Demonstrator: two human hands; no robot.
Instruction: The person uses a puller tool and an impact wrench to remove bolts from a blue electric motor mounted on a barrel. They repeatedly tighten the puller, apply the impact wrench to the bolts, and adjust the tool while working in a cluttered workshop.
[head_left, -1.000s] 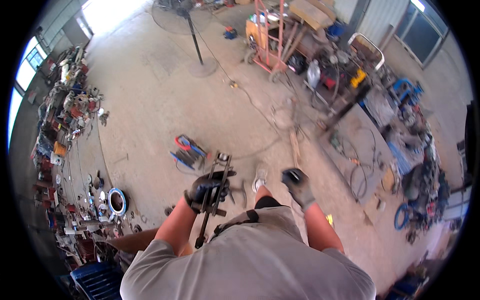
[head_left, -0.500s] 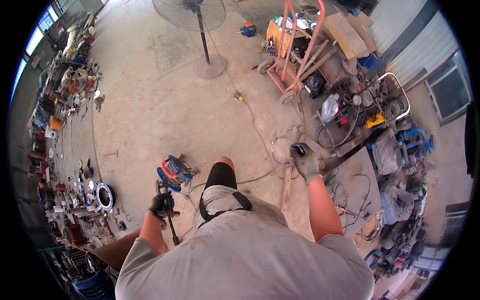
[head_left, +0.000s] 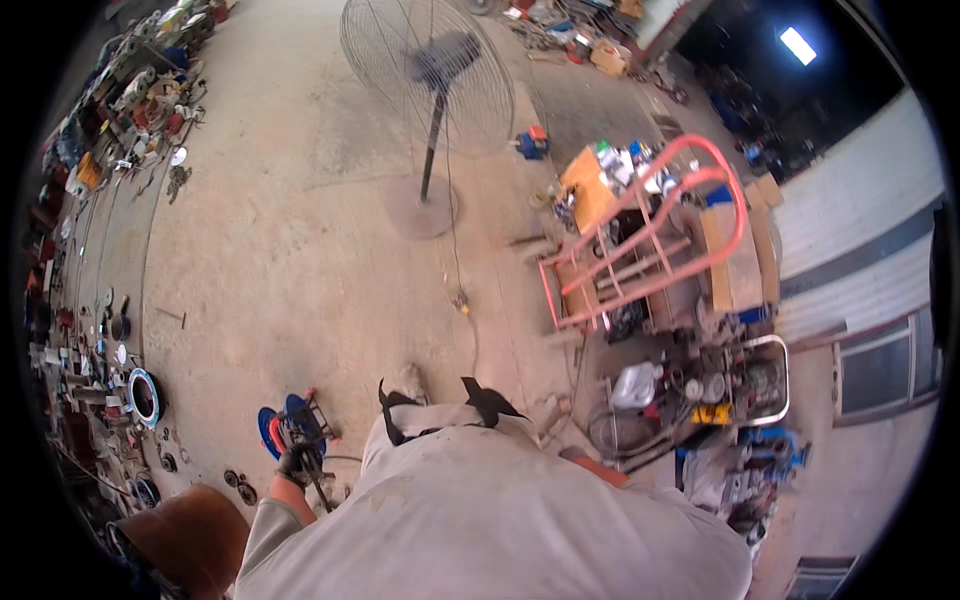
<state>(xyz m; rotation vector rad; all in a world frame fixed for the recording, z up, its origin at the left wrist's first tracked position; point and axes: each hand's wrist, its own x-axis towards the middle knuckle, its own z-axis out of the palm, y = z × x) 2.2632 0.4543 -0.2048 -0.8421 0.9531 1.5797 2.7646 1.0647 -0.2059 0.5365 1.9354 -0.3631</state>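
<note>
My left hand (head_left: pixel 290 462), in a dark glove, is closed around a dark metal tool with a long thin rod (head_left: pixel 322 490); its exact kind is unclear. Right beside that hand, on the concrete floor, stands a cable reel (head_left: pixel 298 420) with blue discs and red parts. Of my right hand (head_left: pixel 573 454) only a small gloved part shows at the right side of my body. Its fingers are hidden, and so is anything they may hold. A hose and metal tubing (head_left: pixel 640 450) lie nearest to it.
A standing fan (head_left: pixel 422 205) is ahead, its cable running along the floor to a yellow connector (head_left: pixel 460 302). A red hand truck (head_left: pixel 650 280) and a machine with a silver tube frame (head_left: pixel 780 375) stand to the right. Assorted parts line the left; a rusty curved sheet (head_left: pixel 195 535) sits near-left.
The view has shifted: the fan and hand truck appear lower and larger. My left hand with the tool has moved beside the reel. My right hand, earlier raised and visible, is now mostly hidden.
</note>
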